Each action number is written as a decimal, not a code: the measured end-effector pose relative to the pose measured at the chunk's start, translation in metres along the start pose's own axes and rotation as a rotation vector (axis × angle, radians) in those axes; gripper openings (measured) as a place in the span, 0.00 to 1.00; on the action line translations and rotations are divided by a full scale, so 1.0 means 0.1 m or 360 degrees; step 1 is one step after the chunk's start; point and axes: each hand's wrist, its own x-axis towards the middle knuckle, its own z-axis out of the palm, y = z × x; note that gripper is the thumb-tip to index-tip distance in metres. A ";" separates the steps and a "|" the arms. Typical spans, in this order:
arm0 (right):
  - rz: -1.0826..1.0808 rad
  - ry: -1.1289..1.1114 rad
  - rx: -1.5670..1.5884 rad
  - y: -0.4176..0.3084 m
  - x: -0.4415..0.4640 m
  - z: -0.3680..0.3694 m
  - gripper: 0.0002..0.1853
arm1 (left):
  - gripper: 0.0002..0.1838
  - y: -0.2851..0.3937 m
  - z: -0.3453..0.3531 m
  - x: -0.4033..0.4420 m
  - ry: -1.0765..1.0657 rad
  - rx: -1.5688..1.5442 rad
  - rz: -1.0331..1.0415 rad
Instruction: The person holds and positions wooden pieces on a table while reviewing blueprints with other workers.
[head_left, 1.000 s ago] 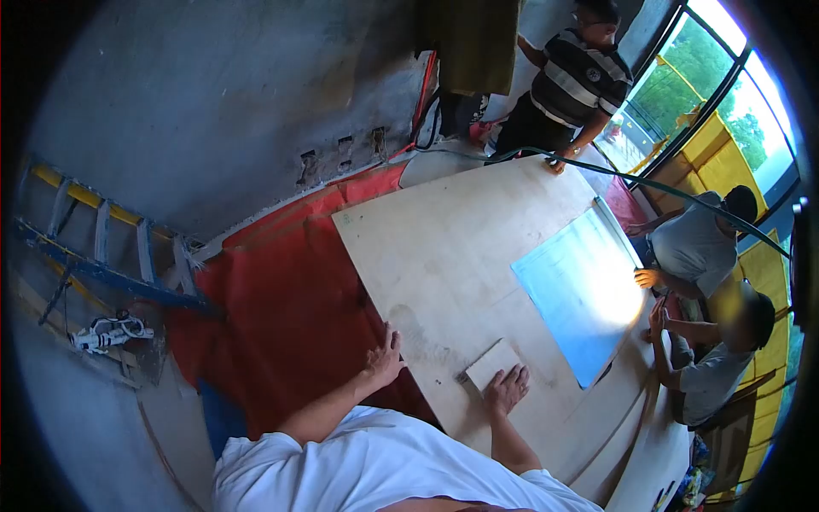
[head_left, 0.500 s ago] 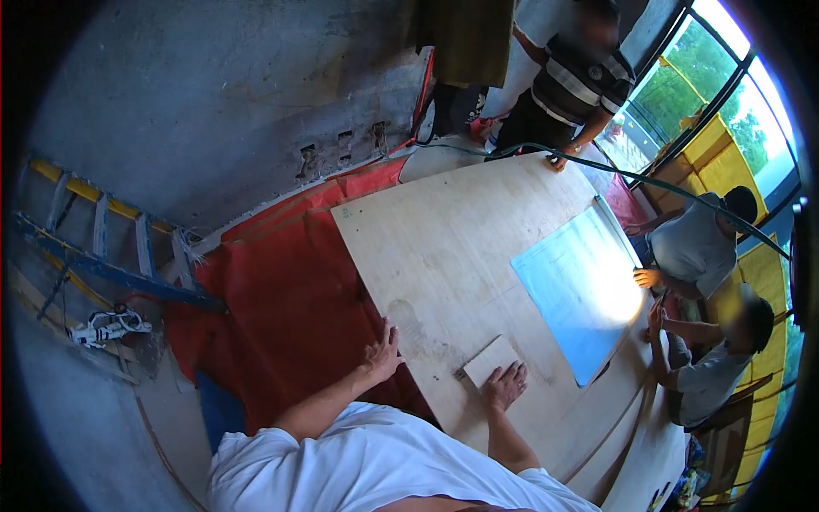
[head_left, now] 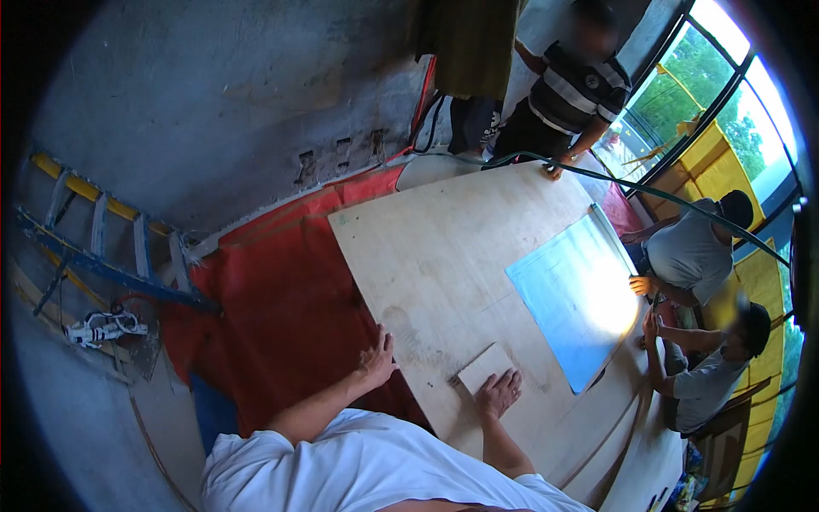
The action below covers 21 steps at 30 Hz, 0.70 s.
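Note:
My left hand [head_left: 377, 359] rests at the near left edge of a large pale plywood sheet [head_left: 444, 239], its fingers apart and holding nothing. Palm down, my right hand [head_left: 498, 393] lies over the near right corner of a small rectangular wooden piece [head_left: 483, 368], fingers stretched out. That small piece lies flat on the sheet, and dark smudges mark the wood around it. Farther right, a blue sheet with a rolled far edge [head_left: 559, 299] is spread on the plywood, with bright glare on its right part.
A person in a striped shirt [head_left: 580, 85] touches the sheet's far corner. Two more people [head_left: 687, 252] are at its right side. Red covering [head_left: 264, 316] lies left of the sheet, near a blue and yellow ladder [head_left: 119, 247]. A dark green hose [head_left: 648, 183] crosses above the far end.
The view has shifted slightly, so the plywood and hands appear a little farther left. Both hands keep nearly the same places on the wood.

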 end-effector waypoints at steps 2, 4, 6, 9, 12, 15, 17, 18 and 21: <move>-0.0003 -0.0002 -0.0007 0.01 0.00 0.00 0.33 | 0.46 0.00 0.01 0.00 0.0013 0.0002 0.0006; -0.0002 -0.0004 -0.0014 0.02 0.00 0.02 0.33 | 0.45 0.00 0.00 -0.01 0.0032 0.0022 0.0010; 0.0004 -0.0009 -0.0024 0.03 0.00 0.04 0.34 | 0.45 0.01 -0.02 -0.01 0.0010 0.0023 0.0001; 0.0030 -0.0034 -0.0005 0.00 -0.01 -0.01 0.34 | 0.45 0.01 -0.03 0.00 -0.0011 0.0009 -0.0003; 0.0033 -0.0049 0.0002 -0.01 -0.01 -0.01 0.34 | 0.45 0.01 -0.02 -0.01 -0.0008 0.0011 -0.0008; 0.0035 -0.0036 0.0028 -0.01 -0.01 -0.02 0.34 | 0.45 0.00 -0.02 -0.03 -0.0002 -0.0002 0.0004; 0.0048 -0.0075 -0.0049 -0.03 0.00 -0.05 0.33 | 0.45 0.04 -0.08 -0.03 -0.0005 -0.0006 0.0011; 0.0059 -0.0095 -0.0086 -0.04 0.01 -0.05 0.33 | 0.45 0.06 -0.12 -0.04 -0.0018 -0.0001 0.0006; 0.0051 -0.0061 -0.0042 -0.02 -0.01 -0.04 0.33 | 0.45 0.03 -0.09 -0.05 -0.0004 -0.0006 0.0021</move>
